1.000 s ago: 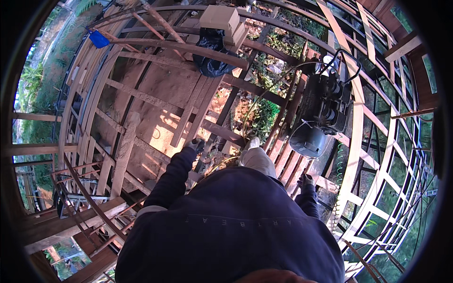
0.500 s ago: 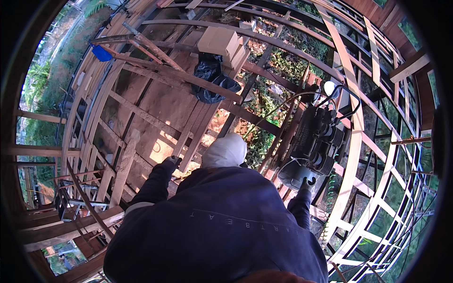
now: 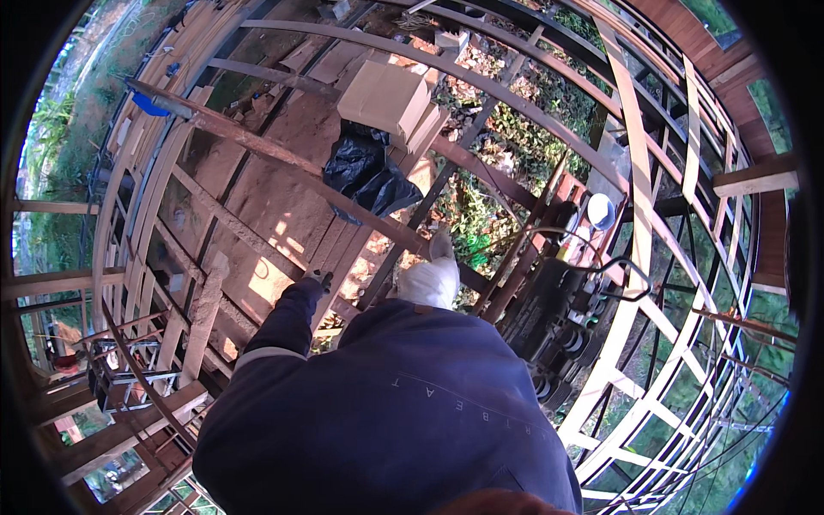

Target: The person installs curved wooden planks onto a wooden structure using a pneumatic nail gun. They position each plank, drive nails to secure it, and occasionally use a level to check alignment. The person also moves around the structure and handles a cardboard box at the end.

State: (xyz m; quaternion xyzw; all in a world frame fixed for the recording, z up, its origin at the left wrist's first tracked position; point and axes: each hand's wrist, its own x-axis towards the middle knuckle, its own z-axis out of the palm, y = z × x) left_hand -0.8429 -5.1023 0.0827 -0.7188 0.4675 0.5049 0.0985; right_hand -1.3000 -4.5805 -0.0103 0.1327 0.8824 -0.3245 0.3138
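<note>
My left hand (image 3: 323, 281), dark like a gloved hand, is held out at the end of my navy sleeve (image 3: 287, 318). Its small visible fingers look slightly apart, and nothing shows in them. It is over wooden beams (image 3: 330, 245) above the dirt ground. My right hand is out of sight, with the front of my sweater (image 3: 386, 403) filling the lower middle. A pale trouser leg (image 3: 429, 283) with a foot (image 3: 442, 245) reaches forward beside the beams. To the right lies a black machine resembling an air compressor (image 3: 549, 313), with a bent handle (image 3: 631, 292).
Ahead, a cardboard box (image 3: 382, 96) stands by a black plastic bag (image 3: 365, 172). A long rusty beam (image 3: 283, 159) crosses at the left, near a blue object (image 3: 150, 105). A white round thing (image 3: 601, 211) is beyond the machine. Open timber framing (image 3: 631, 343) curves down the right side.
My right hand, earlier at the machine's near end, has left the view. The pale leg's foot has come into sight ahead. The view has shifted, and my left hand stays held out.
</note>
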